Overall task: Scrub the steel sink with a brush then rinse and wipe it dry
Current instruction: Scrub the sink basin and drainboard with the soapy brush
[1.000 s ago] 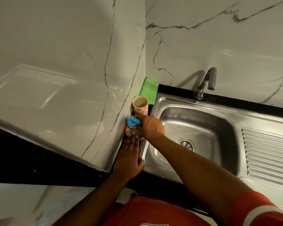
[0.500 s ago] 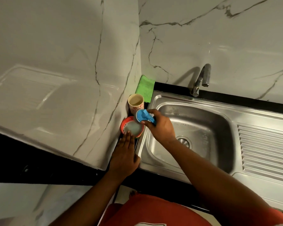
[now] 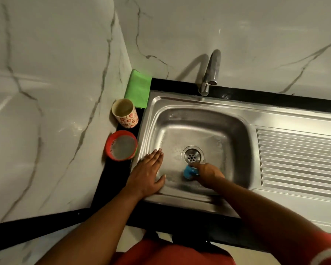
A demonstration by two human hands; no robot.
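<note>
Down in the basin of the steel sink (image 3: 243,119), just on the near side of the round drain (image 3: 192,155), the right hand (image 3: 208,174) grips a blue brush (image 3: 189,172); its fingers curl over the top of the brush, which is pressed against the wet basin floor. Only a small blue part of the brush shows, since the hand covers most of it. The left hand (image 3: 148,175) lies flat with fingers straight and together on the near-left rim of the sink, left of the drain, holding nothing; its fingertips reach over the sloping basin wall.

One brush, one sink and one drain are in view. Left of the sink, on the narrow black table (image 3: 111,180) strip, stand two vessels: one red bowl (image 3: 121,145) holding cloudy liquid, close to the left hand, and one patterned cup (image 3: 125,113) beyond it, upright. One green cloth (image 3: 139,88) lies farther back, in the corner left of the sink. One steel tap (image 3: 210,71) rises behind the sink's far rim. The ribbed drainboard (image 3: 298,159) extends to the right of the drain. Marble walls (image 3: 55,92) enclose the corner.
</note>
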